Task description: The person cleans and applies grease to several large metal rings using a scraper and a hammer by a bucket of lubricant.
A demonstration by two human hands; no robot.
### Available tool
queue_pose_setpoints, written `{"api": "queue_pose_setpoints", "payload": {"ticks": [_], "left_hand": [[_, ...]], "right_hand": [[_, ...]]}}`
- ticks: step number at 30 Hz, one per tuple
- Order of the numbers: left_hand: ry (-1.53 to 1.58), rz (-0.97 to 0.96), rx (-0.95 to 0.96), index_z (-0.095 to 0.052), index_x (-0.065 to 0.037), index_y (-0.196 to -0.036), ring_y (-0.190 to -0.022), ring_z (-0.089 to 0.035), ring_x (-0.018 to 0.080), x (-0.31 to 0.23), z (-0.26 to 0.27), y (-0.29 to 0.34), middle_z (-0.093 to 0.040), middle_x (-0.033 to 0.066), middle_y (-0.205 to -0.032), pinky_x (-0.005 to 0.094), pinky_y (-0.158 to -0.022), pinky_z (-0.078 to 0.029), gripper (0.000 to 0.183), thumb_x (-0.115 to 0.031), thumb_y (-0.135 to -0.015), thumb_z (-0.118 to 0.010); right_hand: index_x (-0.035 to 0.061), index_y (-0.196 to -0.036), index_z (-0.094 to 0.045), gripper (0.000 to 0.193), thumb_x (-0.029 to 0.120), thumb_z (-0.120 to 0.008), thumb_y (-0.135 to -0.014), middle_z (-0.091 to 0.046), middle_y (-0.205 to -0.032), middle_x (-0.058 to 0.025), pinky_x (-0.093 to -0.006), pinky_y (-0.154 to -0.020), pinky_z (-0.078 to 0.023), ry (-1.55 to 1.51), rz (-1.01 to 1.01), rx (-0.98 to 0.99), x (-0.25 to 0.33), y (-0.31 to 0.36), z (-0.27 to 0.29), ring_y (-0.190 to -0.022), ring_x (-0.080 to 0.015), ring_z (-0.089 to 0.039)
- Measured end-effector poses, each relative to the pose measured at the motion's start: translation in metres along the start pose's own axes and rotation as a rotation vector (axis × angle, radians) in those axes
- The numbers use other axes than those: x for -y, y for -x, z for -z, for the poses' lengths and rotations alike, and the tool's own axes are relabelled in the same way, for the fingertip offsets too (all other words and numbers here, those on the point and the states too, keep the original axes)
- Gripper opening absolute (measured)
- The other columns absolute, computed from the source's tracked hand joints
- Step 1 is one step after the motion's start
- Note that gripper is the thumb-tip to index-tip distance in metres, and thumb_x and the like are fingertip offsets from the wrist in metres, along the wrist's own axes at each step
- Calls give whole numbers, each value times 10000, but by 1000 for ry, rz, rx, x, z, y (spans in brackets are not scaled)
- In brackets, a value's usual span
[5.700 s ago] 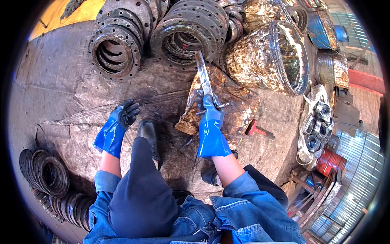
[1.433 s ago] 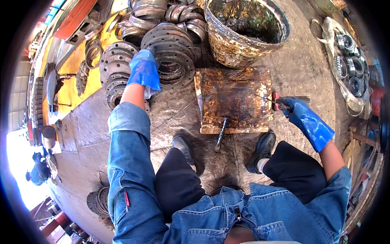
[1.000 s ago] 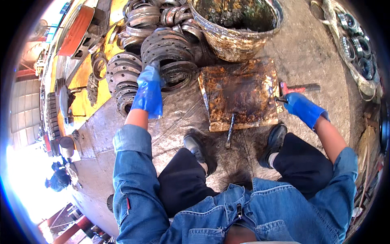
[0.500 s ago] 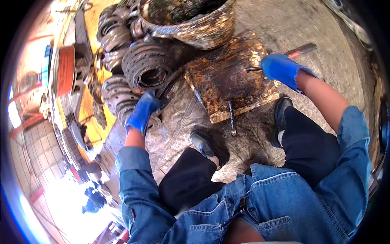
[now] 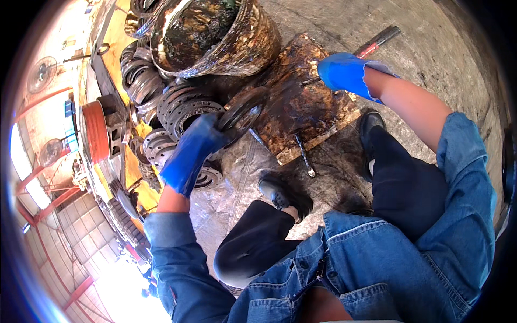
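Note:
My left hand (image 5: 196,145), in a blue glove, is closed on the near side of a dark, greasy metal ring (image 5: 249,107). The ring is tilted, off the stacked rings, beside the left edge of a grimy square board (image 5: 307,110). Over the board's right side, my blue-gloved right hand (image 5: 347,78) is closed round the middle of a long tool with a black and red handle (image 5: 379,42). Its thin dark shaft points left from the fist; the tip is too blurred to name. A thin rod (image 5: 305,156) sticks out from the board's near edge.
Several holed metal rings (image 5: 188,110) are stacked left of the board. A large grimy tub (image 5: 237,54) with dark muck inside stands behind them. Farther left are an orange-red drum (image 5: 95,132) and a yellow surface (image 5: 110,43). My shoes (image 5: 285,194) flank the board's near side.
My left hand has moved right and lifted the ring away from the stack toward the board. The right hand and its tool have shifted left and farther away. The view has turned slightly.

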State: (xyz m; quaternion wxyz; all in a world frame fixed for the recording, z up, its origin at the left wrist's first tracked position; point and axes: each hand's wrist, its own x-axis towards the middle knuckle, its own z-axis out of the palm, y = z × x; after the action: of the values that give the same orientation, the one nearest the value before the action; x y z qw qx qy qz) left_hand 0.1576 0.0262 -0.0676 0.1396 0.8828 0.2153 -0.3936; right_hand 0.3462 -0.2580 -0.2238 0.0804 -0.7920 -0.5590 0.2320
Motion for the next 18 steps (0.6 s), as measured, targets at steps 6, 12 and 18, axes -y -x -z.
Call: {"api": "queue_pose_setpoints", "payload": {"ticks": [6,12,18], "left_hand": [[43,-105,104,-610,-19,-1171,-729,-625,161,-31,-22,-85,-683,127,-822,325,-650,-512,451,-221,-794,-751],[74,-161,-100,-639,-64,-1121,-983,-653,350,11,-53,-180,-679,197,-1033,396,-861,-517,537,-420,-733,-744],[-374,-232,-601,-643,-123,-1077,-919,-668,306,-76,-23,-85,-680,104,-1058,417,-783,-548,413,-337,-741,-750]], "right_hand": [[13,-805,-674,109,105,-619,-784,-659,-827,-164,-393,-638,-484,-208,49,-159,-28,-1,-29,-744,-322,-625],[19,-816,-644,113,126,-638,-783,-629,-819,-159,-374,-643,-473,-428,15,-141,-56,-24,-52,-725,-310,-597],[28,-773,-642,88,110,-625,-799,-621,-806,-101,-320,-615,-456,-358,-53,-7,-62,-9,-35,-699,-195,-573]]}}
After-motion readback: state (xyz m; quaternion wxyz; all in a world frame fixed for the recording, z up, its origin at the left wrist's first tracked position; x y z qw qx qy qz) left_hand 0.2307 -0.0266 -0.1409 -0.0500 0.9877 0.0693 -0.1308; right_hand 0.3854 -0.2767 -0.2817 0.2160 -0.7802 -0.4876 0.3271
